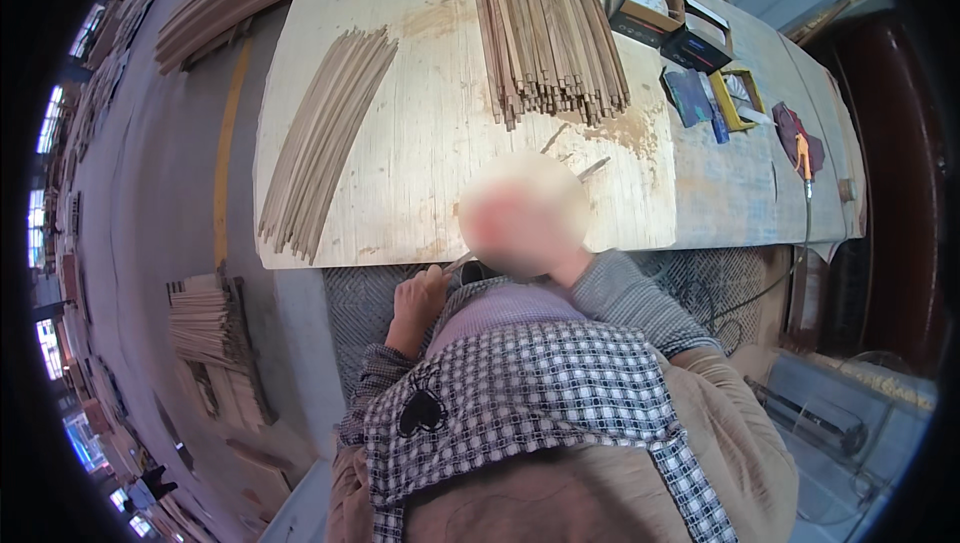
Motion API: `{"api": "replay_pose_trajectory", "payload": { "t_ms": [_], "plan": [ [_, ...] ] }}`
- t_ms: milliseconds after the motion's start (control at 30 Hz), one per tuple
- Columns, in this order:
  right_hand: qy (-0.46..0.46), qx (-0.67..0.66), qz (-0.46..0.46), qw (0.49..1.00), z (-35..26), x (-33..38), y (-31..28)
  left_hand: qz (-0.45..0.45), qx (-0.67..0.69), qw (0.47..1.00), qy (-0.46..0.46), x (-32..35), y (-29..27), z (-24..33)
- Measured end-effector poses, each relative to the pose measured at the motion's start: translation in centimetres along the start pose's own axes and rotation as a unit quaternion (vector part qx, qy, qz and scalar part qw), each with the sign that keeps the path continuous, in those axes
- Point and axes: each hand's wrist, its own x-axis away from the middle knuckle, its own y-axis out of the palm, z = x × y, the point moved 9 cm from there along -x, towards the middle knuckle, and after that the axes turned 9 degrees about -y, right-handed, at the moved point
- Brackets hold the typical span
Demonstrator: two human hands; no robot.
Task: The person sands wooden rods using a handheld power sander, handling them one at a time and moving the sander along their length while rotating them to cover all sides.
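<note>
The left hand (418, 301) is closed around a thin wooden strip (459, 262) at the tabletop's (430, 183) near edge. A round blur covers most of the right hand (530, 228) (so I cannot tell its grip) and hides whatever lies beneath. Beyond it lies a thick bundle of brown wooden rods (548, 33); a paler bundle (330, 143) sits to the left. Open cartons (645, 5), a yellow box (738, 100) and an orange air gun (803, 155) crowd the right side.
</note>
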Motion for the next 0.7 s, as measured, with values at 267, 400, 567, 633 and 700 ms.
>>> {"api": "replay_pose_trajectory", "payload": {
  "t_ms": [267, 400, 567, 633, 700],
  "plan": [
    [0.021, 0.183, -0.114, 0.976, -0.4, -0.2, 0.3, -0.001, -0.003, 1.0, -0.008, 0.0, 0.5, -0.5],
    [0.092, 0.482, -0.072, 0.868, -4.9, -1.2, -9.9, 0.001, 0.017, 1.0, -0.007, 0.0, 0.1, -0.4],
    [0.163, 0.477, -0.021, 0.863, 0.2, -0.3, -14.0, -0.027, 0.054, 0.998, -0.027, -1.0, -0.8, 0.2],
    [0.05, 0.467, -0.029, 0.882, -0.1, -0.2, -10.7, -0.049, 0.055, 0.997, -0.019, -1.2, -1.2, 0.9],
    [-0.101, 0.507, -0.026, 0.856, -3.1, -0.2, -5.5, -0.039, 0.042, 0.998, -0.003, -1.0, -1.8, 1.1]
  ]
}}
